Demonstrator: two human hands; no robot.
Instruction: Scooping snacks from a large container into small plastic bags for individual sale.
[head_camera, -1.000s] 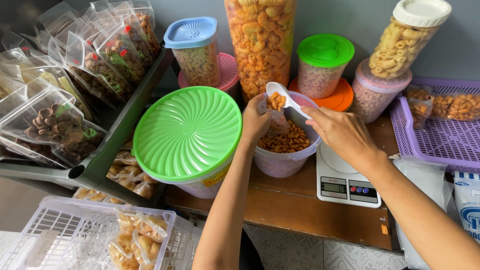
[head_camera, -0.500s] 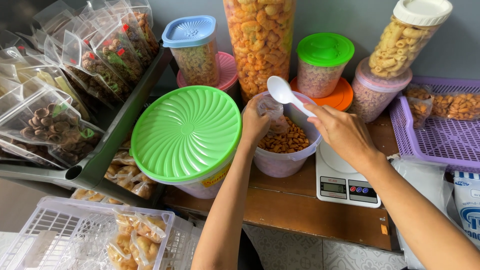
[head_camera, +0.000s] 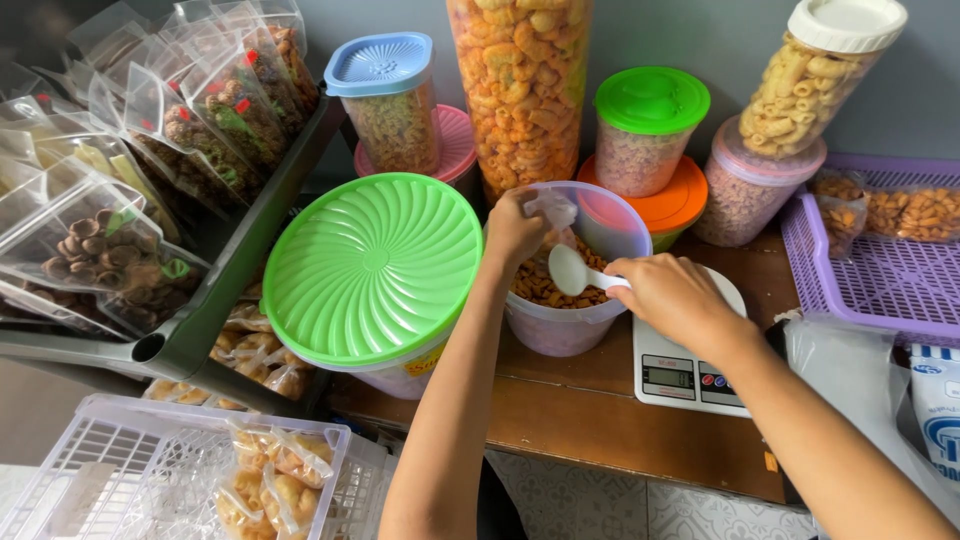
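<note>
My right hand (head_camera: 678, 296) holds a white plastic spoon (head_camera: 572, 272) with its bowl dipped toward the orange-brown snacks (head_camera: 540, 288) inside an open clear tub (head_camera: 566, 326). My left hand (head_camera: 514, 228) pinches a small clear plastic bag (head_camera: 553, 210) above the tub's left rim. The tub stands at the left edge of a white kitchen scale (head_camera: 686, 368). A large tub with a green ribbed lid (head_camera: 372, 265) sits just left of my left arm.
Lidded snack containers line the wall: a blue-lidded one (head_camera: 385, 100), a tall jar of orange curls (head_camera: 520, 85), a green-lidded one (head_camera: 648, 125) and a white-lidded jar (head_camera: 815, 75). A purple basket (head_camera: 880, 270) is right. Bagged snacks fill a dark rack (head_camera: 120, 180); a white basket (head_camera: 150, 475) sits below.
The spoon was raised with snacks at the bag's mouth, then emptied; now my right hand has lowered it back into the tub. My left hand still holds the bag.
</note>
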